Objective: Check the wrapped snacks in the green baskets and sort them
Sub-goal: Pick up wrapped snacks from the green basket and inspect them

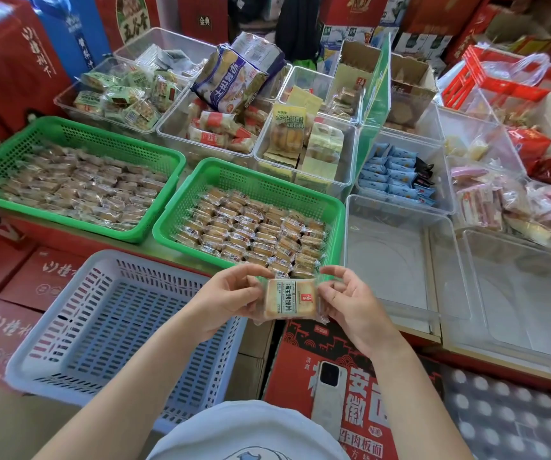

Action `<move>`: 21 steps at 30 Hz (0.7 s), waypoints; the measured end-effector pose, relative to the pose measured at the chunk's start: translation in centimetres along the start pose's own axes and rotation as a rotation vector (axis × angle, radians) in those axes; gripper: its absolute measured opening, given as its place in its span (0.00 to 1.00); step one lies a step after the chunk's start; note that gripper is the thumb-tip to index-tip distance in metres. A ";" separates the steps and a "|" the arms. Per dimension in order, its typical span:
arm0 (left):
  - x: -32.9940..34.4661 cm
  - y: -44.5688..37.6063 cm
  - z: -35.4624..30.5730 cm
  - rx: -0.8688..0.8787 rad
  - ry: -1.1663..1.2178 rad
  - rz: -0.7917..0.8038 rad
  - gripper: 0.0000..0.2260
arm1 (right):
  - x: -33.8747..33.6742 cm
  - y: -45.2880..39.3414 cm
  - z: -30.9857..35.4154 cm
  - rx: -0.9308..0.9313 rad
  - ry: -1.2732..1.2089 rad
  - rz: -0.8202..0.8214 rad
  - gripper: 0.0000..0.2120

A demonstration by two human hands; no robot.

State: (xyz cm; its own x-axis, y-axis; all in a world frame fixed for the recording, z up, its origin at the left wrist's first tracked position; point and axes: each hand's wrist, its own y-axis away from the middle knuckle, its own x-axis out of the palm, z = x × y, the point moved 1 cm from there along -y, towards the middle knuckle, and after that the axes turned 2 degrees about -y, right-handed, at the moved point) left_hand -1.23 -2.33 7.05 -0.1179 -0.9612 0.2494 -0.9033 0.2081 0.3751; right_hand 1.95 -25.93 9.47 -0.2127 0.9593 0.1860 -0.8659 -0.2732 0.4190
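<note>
Both the left hand (231,295) and right hand (347,298) pinched one wrapped snack (289,300) label-up just before the nearer green basket (330,207), evidently to inspect it.

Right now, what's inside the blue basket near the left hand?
Nothing shows inside the blue basket: only its bare slotted floor. The left hand and forearm cover its right edge, so that strip can't be checked. The snack packet is held above, not in it.
</note>
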 end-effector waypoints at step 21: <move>1.6 -2.3 -0.8 0.074 -0.514 -0.092 0.22 | 0.6 -1.2 -0.6 0.182 -0.232 -0.179 0.07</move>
State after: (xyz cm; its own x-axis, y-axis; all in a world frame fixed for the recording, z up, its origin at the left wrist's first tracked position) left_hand 0.99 -4.23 7.26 -0.2068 -0.9435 -0.2591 -0.9442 0.1230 0.3057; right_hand 2.60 -24.94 8.52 0.0617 0.9570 0.2835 -0.7807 -0.1306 0.6111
